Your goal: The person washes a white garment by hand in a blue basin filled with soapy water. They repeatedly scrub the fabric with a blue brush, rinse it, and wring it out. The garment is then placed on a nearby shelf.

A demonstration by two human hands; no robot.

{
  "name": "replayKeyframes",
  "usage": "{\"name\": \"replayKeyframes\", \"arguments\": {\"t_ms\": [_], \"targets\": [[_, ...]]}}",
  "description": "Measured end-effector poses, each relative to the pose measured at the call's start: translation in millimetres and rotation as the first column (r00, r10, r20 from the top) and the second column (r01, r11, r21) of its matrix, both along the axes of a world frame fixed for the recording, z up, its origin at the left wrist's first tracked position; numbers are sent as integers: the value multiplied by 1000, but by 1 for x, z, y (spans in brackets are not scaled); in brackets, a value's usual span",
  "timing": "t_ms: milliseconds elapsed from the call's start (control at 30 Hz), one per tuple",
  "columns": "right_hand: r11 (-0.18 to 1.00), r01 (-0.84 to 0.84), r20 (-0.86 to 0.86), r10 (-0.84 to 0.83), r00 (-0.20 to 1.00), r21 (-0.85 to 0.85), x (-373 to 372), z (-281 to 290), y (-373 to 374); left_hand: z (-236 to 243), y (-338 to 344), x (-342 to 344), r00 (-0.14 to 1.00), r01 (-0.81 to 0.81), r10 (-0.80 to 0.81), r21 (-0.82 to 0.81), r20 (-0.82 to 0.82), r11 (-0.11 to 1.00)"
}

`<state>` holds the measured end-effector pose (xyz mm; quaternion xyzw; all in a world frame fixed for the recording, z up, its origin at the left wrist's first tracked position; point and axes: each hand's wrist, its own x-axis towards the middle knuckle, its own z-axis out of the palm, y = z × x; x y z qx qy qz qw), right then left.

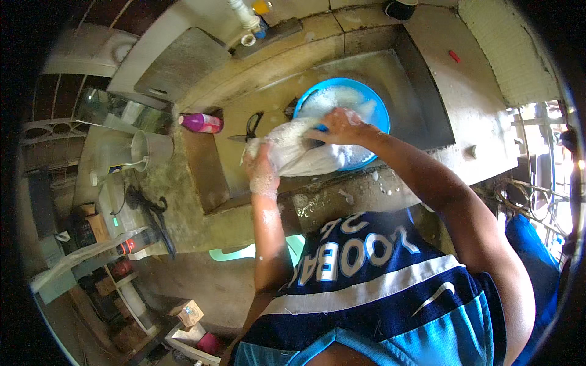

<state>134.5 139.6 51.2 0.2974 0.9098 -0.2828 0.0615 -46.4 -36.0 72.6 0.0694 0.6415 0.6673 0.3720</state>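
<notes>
Cloth, white and sopping with suds [299, 160], is stretched between both hands, hanging over the near-left rim of a round blue basin [386, 116] that sits inside a rectangular concrete sink [204, 161]. Left hand [262, 166] is clutching the bunched-up left end, outside the basin, with lather running down past the wrist. Right hand [345, 126] is over at the basin end, fingers spread across the fabric; it's definitely touching, but I can't tell if it's really squeezing. Basin's got a bunch of white foam [332, 99] in it too. Just left of the cloth, some dark-handled scissors [251, 126] are lying on the sink floor, and a purple bottle [201, 122] is on its side by the sink's far-left corner. Further left there's a white bucket [160, 146], and a grey board with a slot handle [183, 66] is up behind that. Way over on the right ledge, there's a little red piece [454, 56] of something.
</notes>
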Motion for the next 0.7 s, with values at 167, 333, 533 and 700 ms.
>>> {"name": "replayKeyframes", "arguments": {"t_ms": [167, 333, 533, 700], "targets": [[989, -27, -307, -21, 952, -148, -24, 55, -44, 7, 4, 1, 996, -18, 16, 21, 90, 1000], [994, 77, 14, -79, 997, 82, -3, 25, -7, 16, 9, 2, 994, -65, 68, -36, 91, 997], [992, 26, -222, -53, 974, -124, -15, 16, -34, 1, 0, -22, 996, 52, -55, -43, -64, 998], [997, 49, -548, -73, 834, -58, -25, 42, -29, 16, 8, -3, 982, 47, -43, 15, -185, 999]]}}
